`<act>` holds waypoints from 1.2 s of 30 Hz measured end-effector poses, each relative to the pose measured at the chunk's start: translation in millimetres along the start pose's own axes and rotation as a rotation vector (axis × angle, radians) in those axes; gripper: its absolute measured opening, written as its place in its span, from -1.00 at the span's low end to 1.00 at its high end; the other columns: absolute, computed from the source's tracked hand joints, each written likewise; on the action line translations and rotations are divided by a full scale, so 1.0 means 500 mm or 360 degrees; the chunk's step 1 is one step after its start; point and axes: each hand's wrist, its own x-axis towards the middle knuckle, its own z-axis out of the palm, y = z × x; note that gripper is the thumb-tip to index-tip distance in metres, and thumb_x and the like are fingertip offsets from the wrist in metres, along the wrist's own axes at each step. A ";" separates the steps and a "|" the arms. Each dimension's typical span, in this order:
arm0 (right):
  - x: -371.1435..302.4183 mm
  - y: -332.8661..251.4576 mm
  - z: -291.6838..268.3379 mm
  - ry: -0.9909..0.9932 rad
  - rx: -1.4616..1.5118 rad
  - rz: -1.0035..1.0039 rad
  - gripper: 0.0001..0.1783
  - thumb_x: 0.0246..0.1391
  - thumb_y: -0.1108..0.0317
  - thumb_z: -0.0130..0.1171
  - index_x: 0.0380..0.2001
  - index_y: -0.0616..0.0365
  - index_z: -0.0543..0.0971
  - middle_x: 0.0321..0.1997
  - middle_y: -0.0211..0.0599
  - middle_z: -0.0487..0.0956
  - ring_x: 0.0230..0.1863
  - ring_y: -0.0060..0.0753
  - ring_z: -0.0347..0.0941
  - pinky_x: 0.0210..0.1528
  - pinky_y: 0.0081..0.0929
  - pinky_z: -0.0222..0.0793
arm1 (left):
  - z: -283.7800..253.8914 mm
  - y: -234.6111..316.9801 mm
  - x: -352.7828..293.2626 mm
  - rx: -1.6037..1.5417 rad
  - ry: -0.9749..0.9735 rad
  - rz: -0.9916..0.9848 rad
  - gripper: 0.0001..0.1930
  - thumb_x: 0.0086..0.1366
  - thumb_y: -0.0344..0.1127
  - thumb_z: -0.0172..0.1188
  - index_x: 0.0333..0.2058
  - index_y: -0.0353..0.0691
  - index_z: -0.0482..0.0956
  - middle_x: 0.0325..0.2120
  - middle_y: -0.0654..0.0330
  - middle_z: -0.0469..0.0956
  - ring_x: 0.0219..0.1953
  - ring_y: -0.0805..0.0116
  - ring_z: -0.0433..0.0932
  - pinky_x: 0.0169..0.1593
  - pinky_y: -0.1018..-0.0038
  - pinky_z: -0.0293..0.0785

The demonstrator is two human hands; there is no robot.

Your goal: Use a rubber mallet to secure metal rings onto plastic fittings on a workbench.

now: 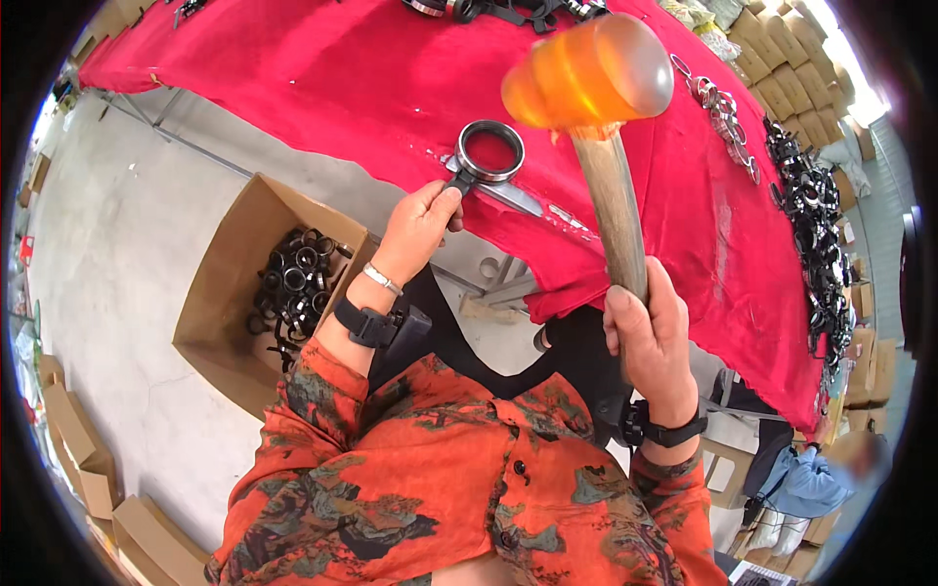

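Observation:
My left hand (422, 230) is closed around the short black handle of a ring-shaped metal piece (491, 177), black inside a silver rim. This ring lies over a flat silver metal bar (511, 198) at the near edge of the red-covered table. Raised above the table on the right is a mallet (614, 200) with a translucent amber head and a wooden handle. My right hand (649, 337) is wrapped round the lower part of that handle. The mallet's head is apart from the ring.
An open cardboard box (227, 283) at my left holds several black ring pieces (296, 278). Loose silver rings (723, 119) and a heap of black parts (809, 215) lie along the table's right side. Another person (811, 481) in blue is at the lower right.

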 end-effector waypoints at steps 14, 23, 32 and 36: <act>0.120 -0.056 0.039 0.0102 -0.0228 -0.0300 -0.61 0.18 0.13 0.14 -0.43 0.27 0.35 -0.65 -0.12 0.33 -0.63 -0.34 0.25 -0.56 -0.33 0.22 | 0.009 0.005 -0.001 -0.0089 -0.0007 -0.0049 -0.66 0.39 -0.12 -0.01 -0.44 -0.26 0.47 -0.55 0.27 0.48 -0.48 0.51 0.48 -0.41 0.55 0.47; 0.161 -0.054 -0.001 0.0012 -0.0273 0.0274 -0.65 0.19 0.13 0.10 -0.46 0.20 0.39 -0.67 -0.41 0.36 -0.69 -0.64 0.28 -0.67 -0.56 0.19 | 0.008 0.001 -0.004 -0.0070 0.0060 -0.0047 -0.66 0.33 -0.11 0.04 -0.48 -0.28 0.47 -0.60 0.26 0.49 -0.52 0.51 0.47 -0.44 0.54 0.41; 0.157 -0.008 -0.012 -0.0078 -0.0162 0.0647 -0.63 0.22 0.04 0.05 -0.41 0.15 0.38 -0.65 -0.42 0.37 -0.70 -0.57 0.28 -0.66 -0.55 0.24 | 0.006 0.010 0.005 -0.0033 -0.0109 -0.0085 -0.67 0.40 -0.10 -0.04 -0.42 -0.23 0.47 -0.54 0.30 0.48 -0.45 0.54 0.46 -0.37 0.58 0.39; 0.137 -0.043 -0.031 -0.0036 0.0161 0.0492 -0.63 0.23 0.01 0.02 -0.39 0.12 0.39 -0.62 -0.47 0.37 -0.68 -0.64 0.29 -0.65 -0.61 0.25 | 0.000 0.005 -0.006 0.0016 -0.0050 -0.0085 -0.67 0.40 -0.10 -0.04 -0.41 -0.23 0.47 -0.54 0.29 0.48 -0.45 0.53 0.46 -0.37 0.58 0.39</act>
